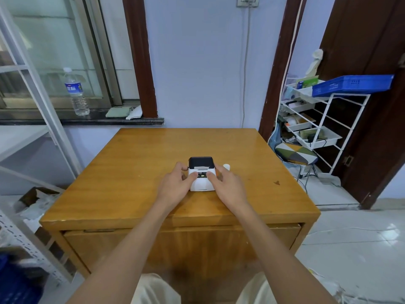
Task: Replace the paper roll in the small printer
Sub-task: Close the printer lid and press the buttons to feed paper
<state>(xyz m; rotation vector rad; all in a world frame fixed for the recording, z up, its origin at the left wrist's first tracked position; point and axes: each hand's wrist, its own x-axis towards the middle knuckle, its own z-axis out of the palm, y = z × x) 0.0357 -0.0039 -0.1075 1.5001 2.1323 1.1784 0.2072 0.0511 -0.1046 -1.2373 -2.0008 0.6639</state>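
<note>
A small printer [201, 183] with a white body and a black lid stands in the middle of the wooden table [131, 172]. A strip of white paper shows at its slot, and a small green light glows on its top. My left hand [175, 183] grips its left side, thumb on top. My right hand [228, 183] grips its right side, thumb also on top. A small white paper roll [227, 166] stands just right of the printer, behind my right hand.
A water bottle [76, 91] stands on the window sill at the back left. A white wire rack [317, 119] with a blue tray [352, 84] and a stool [295, 154] are to the right of the table. White metal shelving [32, 106] is on the left.
</note>
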